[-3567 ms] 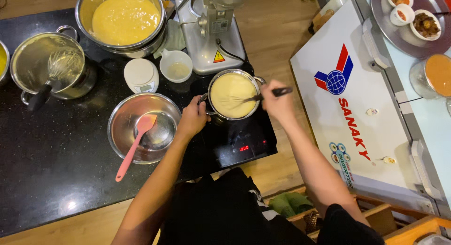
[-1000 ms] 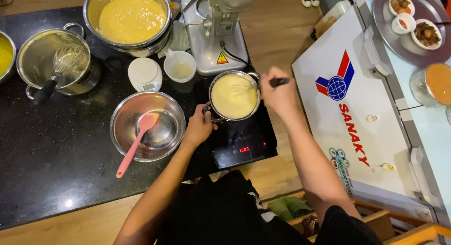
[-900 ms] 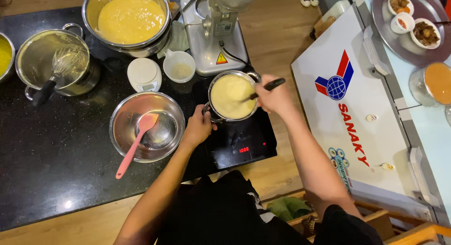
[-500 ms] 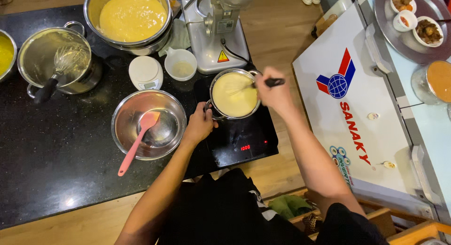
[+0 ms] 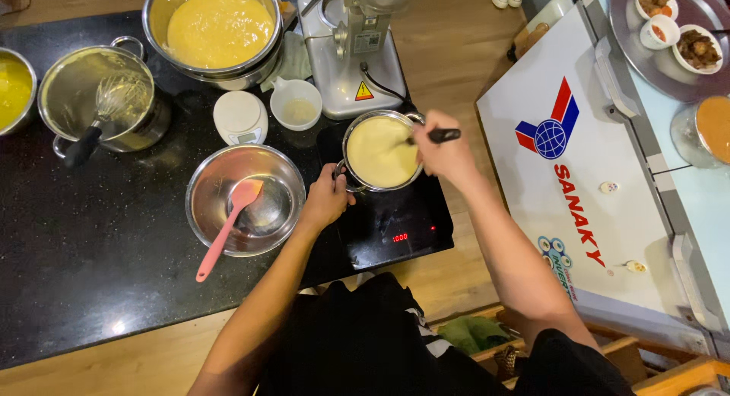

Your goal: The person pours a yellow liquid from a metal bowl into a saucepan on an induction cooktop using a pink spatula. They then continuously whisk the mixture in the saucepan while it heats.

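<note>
Stirring the pale batter (image 5: 379,151), keep your left hand (image 5: 327,201) clamped on the small pot (image 5: 357,183), right fingers (image 5: 430,140) wrapped round the whisk handle (image 5: 444,135).

A small red display (image 5: 401,237) glows on the black cooktop; a yellow triangular warning label (image 5: 364,91) marks the mixer base.

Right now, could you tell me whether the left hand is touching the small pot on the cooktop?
Touching. The head view shows the left hand closed around the side handle of the small pot, with no gap.
</note>
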